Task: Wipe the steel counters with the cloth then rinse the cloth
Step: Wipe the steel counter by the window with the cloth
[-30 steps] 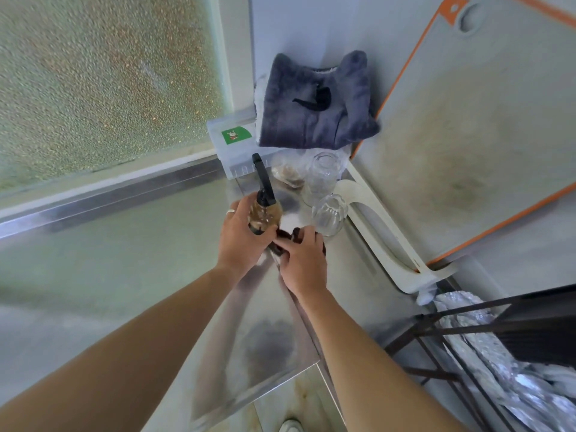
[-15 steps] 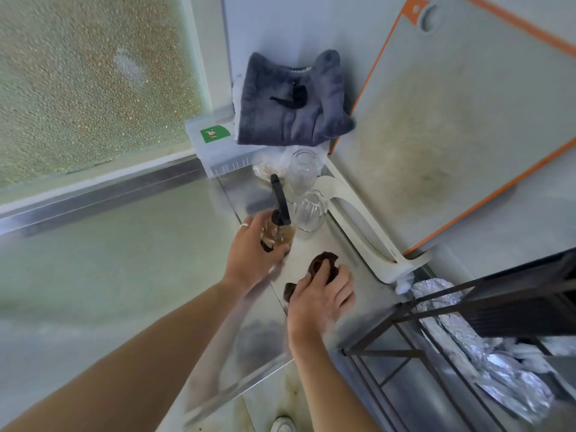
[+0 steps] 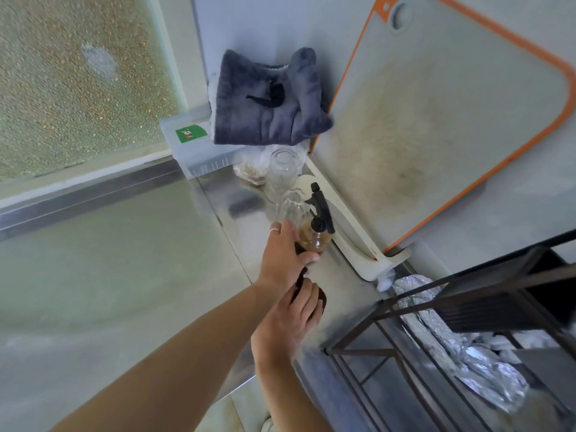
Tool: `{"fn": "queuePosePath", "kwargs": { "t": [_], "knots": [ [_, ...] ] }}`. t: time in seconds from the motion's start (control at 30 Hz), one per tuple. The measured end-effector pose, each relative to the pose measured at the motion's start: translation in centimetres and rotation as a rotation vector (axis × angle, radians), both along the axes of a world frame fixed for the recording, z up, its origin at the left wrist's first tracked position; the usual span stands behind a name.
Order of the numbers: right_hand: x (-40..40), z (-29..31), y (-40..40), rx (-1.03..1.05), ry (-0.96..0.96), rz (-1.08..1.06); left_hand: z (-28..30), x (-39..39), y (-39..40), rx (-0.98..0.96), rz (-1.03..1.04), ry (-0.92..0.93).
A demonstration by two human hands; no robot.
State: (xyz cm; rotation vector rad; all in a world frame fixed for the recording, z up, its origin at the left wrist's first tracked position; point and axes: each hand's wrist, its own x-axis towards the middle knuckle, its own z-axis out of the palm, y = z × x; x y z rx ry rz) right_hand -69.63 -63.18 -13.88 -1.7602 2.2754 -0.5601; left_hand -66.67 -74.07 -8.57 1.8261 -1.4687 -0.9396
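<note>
My left hand grips an amber spray bottle with a black trigger head, holding it near the white board stand. Just below it, my right hand presses a dark brown cloth onto the narrow steel counter; only the cloth's edges show past my fingers. The two hands sit close together, the left forearm crossing in front of the right wrist.
A grey towel lies over a clear plastic box at the back. Glass jars stand behind the bottle. An orange-edged cutting board leans in a white stand. A dark metal rack with foil stands right.
The left hand carried the spray bottle rightward toward the board stand. The right hand slid the cloth back along the counter, closer to the left hand.
</note>
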Motion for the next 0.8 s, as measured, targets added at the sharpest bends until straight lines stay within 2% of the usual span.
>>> {"fn": "queuePosePath", "kwargs": {
  "t": [0.13, 0.23, 0.33, 0.43, 0.57, 0.7, 0.8],
  "knots": [
    [0.4, -0.4, -0.6, -0.058, 0.023, 0.104, -0.8, 2.9, 1.3, -0.124, -0.071, -0.085],
    [1.2, -0.7, -2.4, -0.057, 0.062, 0.203, -2.7, 7.9, 3.3, -0.214, 0.093, -0.263],
    [3.1, -0.9, -5.4, -0.045, 0.038, 0.259, -4.4, 12.4, 6.2, -0.174, 0.275, -0.497],
    [5.4, -0.3, -8.5, 0.028, 0.030, 0.372, -5.2, 14.8, 8.7, -0.150, 0.303, -0.632],
    [6.1, 0.2, -10.2, 0.120, 0.031, 0.524, -5.5, 15.5, 10.4, -0.139, 0.193, -0.699],
    [4.1, 0.1, -9.3, 0.069, 0.078, 0.659, -5.3, 15.1, 11.2, -0.105, 0.163, -0.685],
    [2.8, 0.2, -7.3, 0.032, 0.085, 0.641, -5.1, 15.0, 11.8, -0.055, 0.144, -0.692]
  ]
}}
